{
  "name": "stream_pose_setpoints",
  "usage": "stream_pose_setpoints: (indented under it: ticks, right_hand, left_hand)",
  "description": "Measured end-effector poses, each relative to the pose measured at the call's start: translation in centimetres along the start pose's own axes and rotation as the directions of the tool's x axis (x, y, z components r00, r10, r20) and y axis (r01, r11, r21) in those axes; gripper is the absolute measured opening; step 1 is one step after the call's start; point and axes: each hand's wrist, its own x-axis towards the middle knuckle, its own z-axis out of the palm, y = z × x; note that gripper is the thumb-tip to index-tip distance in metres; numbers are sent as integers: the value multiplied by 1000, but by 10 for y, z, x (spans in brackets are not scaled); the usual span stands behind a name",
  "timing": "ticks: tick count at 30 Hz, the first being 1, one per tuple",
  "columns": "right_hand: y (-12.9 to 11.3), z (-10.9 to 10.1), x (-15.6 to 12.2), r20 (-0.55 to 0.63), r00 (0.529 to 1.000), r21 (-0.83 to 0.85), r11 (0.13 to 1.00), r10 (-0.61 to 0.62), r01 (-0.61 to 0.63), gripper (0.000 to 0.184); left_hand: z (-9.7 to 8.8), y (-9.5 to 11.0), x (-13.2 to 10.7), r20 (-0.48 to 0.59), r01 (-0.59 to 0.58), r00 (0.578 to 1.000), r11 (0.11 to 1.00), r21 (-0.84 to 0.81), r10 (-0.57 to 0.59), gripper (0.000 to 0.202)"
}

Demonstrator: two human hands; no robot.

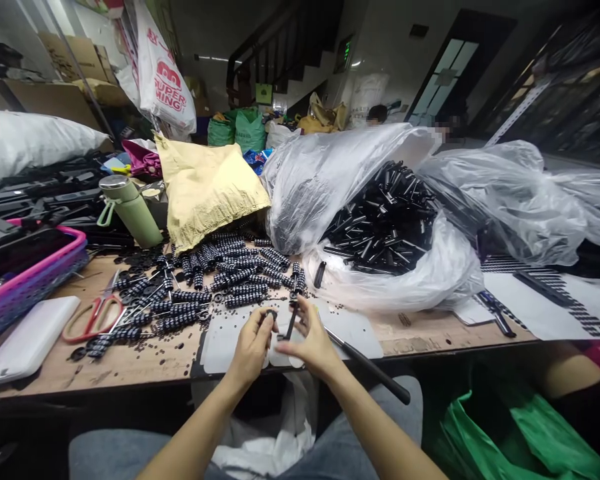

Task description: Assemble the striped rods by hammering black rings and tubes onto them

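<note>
My left hand (253,343) is closed in a pinch on a small black round piece (271,314), partly covered by the fingers. Close beside it, my right hand (314,339) grips a slim black plastic bar (291,321) between thumb and fingers, held nearly upright. Both hands hover over a whitish mat (220,347) at the table's front edge. Just right of my right hand, a rod with a thin metal shaft and long black handle (375,373) sticks out past that edge. Black-and-white ribbed rollers (243,280) lie heaped beyond my hands.
A clear plastic bag (305,180) spills black tubular parts (380,227). Left of the heap are red-handled scissors (95,319), a green flask (135,213), a white box-like object (27,337) and a pink-purple basket (75,247). A yellow sack (215,193) stands behind.
</note>
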Motion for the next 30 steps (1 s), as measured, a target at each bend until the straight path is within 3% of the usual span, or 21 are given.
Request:
stream_pose_setpoints:
  ticks: [3, 5, 8, 13, 19, 22, 27, 29, 30]
  right_hand:
    - [1, -5, -8, 170, 938, -377, 859, -303, 346, 115]
    - [2, -6, -12, 285, 885, -464, 755, -368, 463, 116]
    - [4, -3, -13, 326, 847, -513, 675, -419, 531, 114]
    - [5, -2, -10, 341, 840, -508, 670, -421, 542, 107]
    - [6, -3, -9, 275, 902, -487, 760, -333, 430, 98]
    - [13, -4, -7, 255, 928, -489, 791, -273, 367, 100]
    - [18, -8, -4, 314, 932, -465, 827, -180, 316, 108]
    - [20, -7, -3, 298, 937, -486, 815, -185, 316, 107]
    - [21, -6, -2, 275, 940, -506, 801, -202, 321, 106]
  left_hand:
    - [2, 6, 4, 68, 268, 964, 924, -272, -259, 45]
    - [4, 9, 6, 62, 318, 947, 889, -330, -316, 49]
    - [9, 15, 7, 20, 305, 946, 870, -388, -323, 43]
    - [17, 21, 6, 94, 392, 913, 795, -463, -396, 38]
    - [21, 16, 11, 110, 446, 891, 805, -392, -440, 37]
    - [22, 10, 13, 136, 491, 868, 790, -367, -477, 33]
    - [25, 1, 15, 155, 566, 820, 739, -365, -551, 31]
    - [26, -3, 16, 153, 556, 829, 763, -330, -538, 33]
    - [26, -5, 16, 140, 520, 854, 804, -289, -501, 34]
